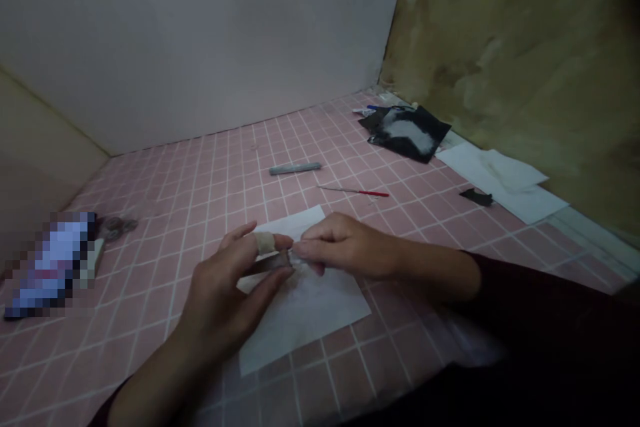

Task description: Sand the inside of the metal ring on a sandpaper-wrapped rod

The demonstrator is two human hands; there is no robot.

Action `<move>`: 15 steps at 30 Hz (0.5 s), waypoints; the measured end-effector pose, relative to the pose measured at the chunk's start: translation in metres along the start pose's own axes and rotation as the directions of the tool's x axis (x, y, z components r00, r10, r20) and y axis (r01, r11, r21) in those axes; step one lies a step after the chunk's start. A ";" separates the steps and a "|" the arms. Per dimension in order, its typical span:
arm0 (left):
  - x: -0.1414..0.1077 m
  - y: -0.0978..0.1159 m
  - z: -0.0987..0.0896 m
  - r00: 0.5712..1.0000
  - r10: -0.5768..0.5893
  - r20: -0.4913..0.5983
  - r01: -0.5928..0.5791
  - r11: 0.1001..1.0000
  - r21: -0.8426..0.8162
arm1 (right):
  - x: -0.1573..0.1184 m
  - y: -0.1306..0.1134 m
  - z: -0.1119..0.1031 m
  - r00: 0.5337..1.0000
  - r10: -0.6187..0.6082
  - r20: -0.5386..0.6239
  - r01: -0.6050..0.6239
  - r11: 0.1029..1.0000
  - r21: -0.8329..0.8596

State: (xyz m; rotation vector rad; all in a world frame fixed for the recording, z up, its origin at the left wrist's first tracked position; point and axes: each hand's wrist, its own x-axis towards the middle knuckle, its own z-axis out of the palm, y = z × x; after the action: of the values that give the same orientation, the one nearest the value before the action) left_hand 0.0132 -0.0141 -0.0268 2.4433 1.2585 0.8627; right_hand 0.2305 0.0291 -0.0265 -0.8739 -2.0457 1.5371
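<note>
Over a white sheet of paper (320, 313), my left hand (230, 280) pinches a small brownish piece (267, 264) between thumb and index finger. The piece's exact kind is too dim to make out, and part of it lies behind the fingers. A pale bandage (265, 242) wraps the left index finger. My right hand (345, 245) is closed, its thumb and finger pressed together at the piece's right end. Whatever those right fingers grip, if anything, is hidden. Light dust marks the paper below.
Beyond the paper lie a grey bar (295, 169) and a thin red-handled tool (373, 193). Dusty black sheets (435, 127), white papers (530, 203) and a dark scrap (476, 197) are at right. A blurred blue packet (53, 267) sits left. Walls bound the pink tiled surface.
</note>
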 end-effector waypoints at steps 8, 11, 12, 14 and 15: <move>0.001 -0.008 -0.003 0.982 -0.173 -0.070 0.153 0.962 -0.225 | -0.002 -0.005 -0.017 0.996 0.074 -0.053 -0.068 0.992 0.108; 0.002 -0.013 -0.005 0.955 -0.295 -0.028 0.242 0.830 -0.502 | -0.007 -0.012 -0.027 0.987 0.044 -0.156 -0.018 0.986 0.164; 0.003 -0.015 -0.005 0.948 -0.318 -0.007 0.258 0.781 -0.569 | -0.009 -0.014 -0.029 0.983 0.040 -0.180 -0.007 0.983 0.181; 0.003 -0.019 -0.004 0.941 -0.339 0.020 0.262 0.685 -0.680 | -0.011 -0.016 -0.033 0.977 0.031 -0.210 0.011 0.981 0.195; 0.004 -0.020 -0.003 0.941 -0.337 0.030 0.253 0.641 -0.725 | -0.012 -0.016 -0.035 0.974 0.024 -0.225 0.020 0.981 0.192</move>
State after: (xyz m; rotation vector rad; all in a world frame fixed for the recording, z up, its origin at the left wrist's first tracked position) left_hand -0.0001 0.0007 -0.0329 1.5253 1.0280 1.1309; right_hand 0.2587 0.0411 -0.0007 -0.9280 -1.7044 1.5304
